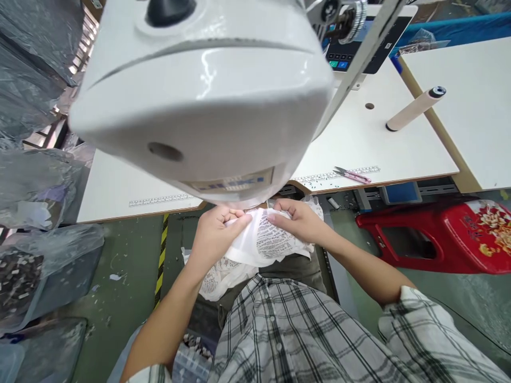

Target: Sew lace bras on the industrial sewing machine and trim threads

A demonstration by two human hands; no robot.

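Note:
A white lace fabric piece (265, 242) lies bunched in my lap, just below the front edge of the sewing table. My left hand (215, 231) is closed on its left edge, fingers curled and pinching the cloth. My right hand (297, 218) pinches the top of the same piece from the right, thumb and fingers pressed together. Both hands sit under the large white sewing machine head (203, 90), which fills the upper middle of the view and hides the needle area.
The white table (379, 143) carries pink thread snips (353, 174), a beige thread cone lying tilted (415, 108) and a control panel (359, 45). A red plastic stool (439, 234) lies at the right. Plastic bags of material (35, 255) stand at the left, on the green floor.

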